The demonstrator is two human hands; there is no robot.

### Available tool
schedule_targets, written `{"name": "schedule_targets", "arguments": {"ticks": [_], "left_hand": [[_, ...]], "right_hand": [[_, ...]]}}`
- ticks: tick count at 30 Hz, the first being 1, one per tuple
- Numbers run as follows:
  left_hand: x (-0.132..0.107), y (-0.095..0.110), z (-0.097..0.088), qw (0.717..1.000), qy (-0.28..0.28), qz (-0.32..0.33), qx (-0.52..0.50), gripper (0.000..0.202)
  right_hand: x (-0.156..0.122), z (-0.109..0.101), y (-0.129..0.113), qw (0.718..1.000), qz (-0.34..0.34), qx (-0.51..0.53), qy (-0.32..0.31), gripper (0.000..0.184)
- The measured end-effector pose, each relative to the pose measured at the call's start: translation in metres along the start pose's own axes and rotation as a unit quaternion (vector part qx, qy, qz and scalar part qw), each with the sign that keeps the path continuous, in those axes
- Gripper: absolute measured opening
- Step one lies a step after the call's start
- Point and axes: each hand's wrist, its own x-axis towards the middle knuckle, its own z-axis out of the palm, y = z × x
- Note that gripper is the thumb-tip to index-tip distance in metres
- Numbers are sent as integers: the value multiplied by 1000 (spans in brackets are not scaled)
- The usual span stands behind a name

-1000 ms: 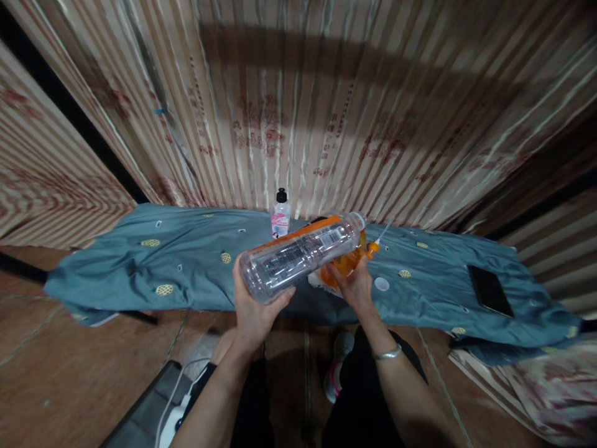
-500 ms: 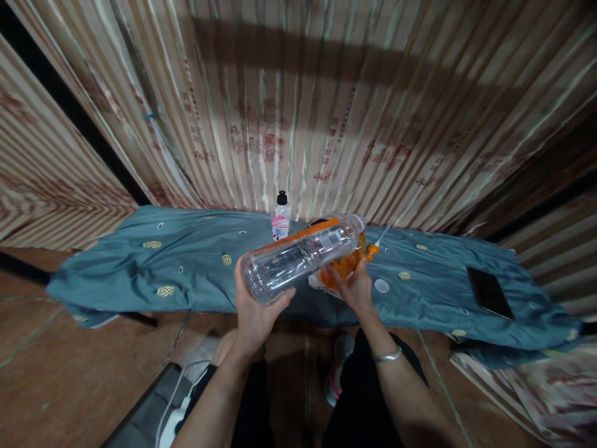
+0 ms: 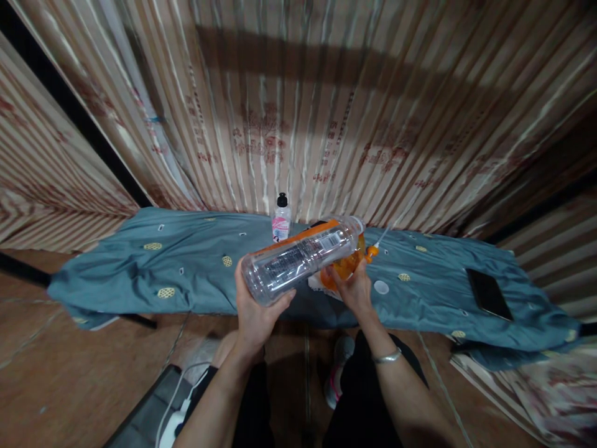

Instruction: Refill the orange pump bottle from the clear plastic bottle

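Note:
My left hand point(image 3: 256, 314) is wrapped round the base of a large clear plastic bottle point(image 3: 298, 261) with an orange-edged label. The bottle is tilted, its neck pointing right and lying over a second bottle with orange contents point(image 3: 345, 269). My right hand point(image 3: 357, 289) grips that orange bottle, partly hidden behind the clear one. Near my right fingertips is an orange pump top point(image 3: 372, 253) with a thin pale tube point(image 3: 385, 233) rising from it. Just under the orange bottle lies something white point(image 3: 321, 283), mostly covered.
A small bottle with a black cap and pink label point(image 3: 281, 221) stands upright at the back of the cloth-covered table point(image 3: 196, 267). A round white cap point(image 3: 381, 287) lies right of my right hand. A dark phone point(image 3: 489, 294) rests farther right. Striped curtains point(image 3: 289, 137) hang behind.
The view has shifted very slightly. Both hands hold the two bottles in nearly the same pose as before.

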Motion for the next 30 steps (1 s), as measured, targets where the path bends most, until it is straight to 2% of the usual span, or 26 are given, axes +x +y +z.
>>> {"name": "schedule_targets", "arguments": {"ticks": [9, 18, 30], "left_hand": [[0, 4, 0, 1000, -1, 10, 2, 93], [0, 5, -1, 1000, -2, -12, -4, 97], [0, 4, 0, 1000, 3, 1, 1, 98]], "right_hand": [[-1, 1, 0, 1000, 4, -1, 0, 87], [-1, 1, -1, 1000, 5, -10, 6, 89], [-2, 0, -2, 1000, 3, -17, 10, 89]]}}
